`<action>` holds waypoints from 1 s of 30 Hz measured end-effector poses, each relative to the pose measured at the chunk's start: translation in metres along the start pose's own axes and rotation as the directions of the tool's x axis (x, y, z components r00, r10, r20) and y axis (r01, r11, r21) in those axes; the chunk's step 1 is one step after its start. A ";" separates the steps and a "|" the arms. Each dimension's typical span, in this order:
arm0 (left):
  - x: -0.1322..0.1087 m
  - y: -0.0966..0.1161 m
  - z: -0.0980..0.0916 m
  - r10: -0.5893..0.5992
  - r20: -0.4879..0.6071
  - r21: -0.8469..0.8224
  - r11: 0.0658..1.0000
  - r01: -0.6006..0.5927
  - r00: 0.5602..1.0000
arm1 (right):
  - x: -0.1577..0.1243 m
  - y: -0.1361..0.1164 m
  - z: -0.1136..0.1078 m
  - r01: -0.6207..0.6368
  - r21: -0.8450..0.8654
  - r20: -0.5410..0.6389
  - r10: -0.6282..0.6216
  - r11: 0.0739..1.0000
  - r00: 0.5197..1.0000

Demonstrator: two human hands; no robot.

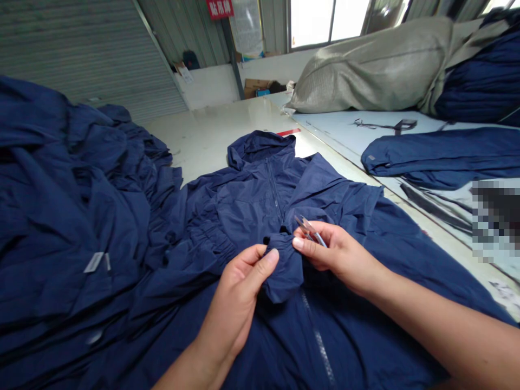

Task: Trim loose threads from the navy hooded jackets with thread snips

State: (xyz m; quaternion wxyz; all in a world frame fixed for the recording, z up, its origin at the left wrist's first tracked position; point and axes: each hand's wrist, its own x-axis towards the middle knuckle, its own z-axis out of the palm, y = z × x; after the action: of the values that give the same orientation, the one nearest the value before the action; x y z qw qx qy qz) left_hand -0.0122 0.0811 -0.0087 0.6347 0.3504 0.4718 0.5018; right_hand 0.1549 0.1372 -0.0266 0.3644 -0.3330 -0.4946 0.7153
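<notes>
A navy hooded jacket [260, 195] lies spread on the table in front of me, zipper up the middle. My left hand [239, 292] pinches a bunched fold of its fabric [284, 265] between thumb and fingers. My right hand [333, 252] is closed on the same fold from the right and also holds small thread snips [309, 228], their blades pointing up and left above the fold.
A big heap of navy garments [69, 216] fills the left side. The pale table [211, 135] stretches away behind the jacket. At the right lie another folded navy garment [442, 154], a large grey sack [377, 65] and dark straps [390, 125].
</notes>
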 end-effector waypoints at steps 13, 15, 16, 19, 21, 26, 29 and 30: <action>0.002 -0.004 0.003 0.079 -0.085 -0.018 0.997 -0.081 0.993 | 0.000 0.001 0.007 -0.112 -0.133 0.019 0.115 0.985 0.993; 0.003 -0.008 0.001 0.155 -0.142 0.042 0.988 -0.150 0.978 | 0.000 0.003 0.007 -0.144 -0.109 0.032 0.148 0.984 0.989; 0.003 -0.009 0.001 0.190 -0.172 0.075 0.981 -0.179 0.967 | 0.000 0.005 0.006 -0.157 -0.097 0.033 0.160 0.983 0.987; 0.003 -0.013 -0.002 0.233 -0.220 0.142 0.968 -0.205 0.947 | -0.001 0.007 0.004 -0.175 -0.054 0.051 0.177 0.983 0.983; 0.003 -0.013 -0.003 0.222 -0.240 0.164 0.969 -0.186 0.945 | -0.002 0.007 0.002 -0.173 -0.023 0.070 0.174 0.985 0.982; 0.002 -0.011 -0.003 0.309 -0.279 0.231 0.941 -0.249 0.909 | -0.003 0.004 0.002 -0.133 -0.067 0.035 0.135 0.989 0.990; 0.003 -0.010 -0.004 0.323 -0.257 0.261 0.931 -0.256 0.911 | -0.002 0.004 0.004 -0.161 0.030 0.086 0.158 0.987 0.984; 0.003 -0.010 -0.004 0.299 -0.247 0.245 0.939 -0.239 0.922 | -0.002 0.004 0.005 -0.171 0.076 0.117 0.161 0.982 0.980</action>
State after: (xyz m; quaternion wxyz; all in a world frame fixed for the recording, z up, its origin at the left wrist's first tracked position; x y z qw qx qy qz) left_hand -0.0128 0.0815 -0.0203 0.4452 0.4026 0.5545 0.5764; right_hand 0.1516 0.1322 -0.0286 0.2895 -0.3171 -0.4533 0.7811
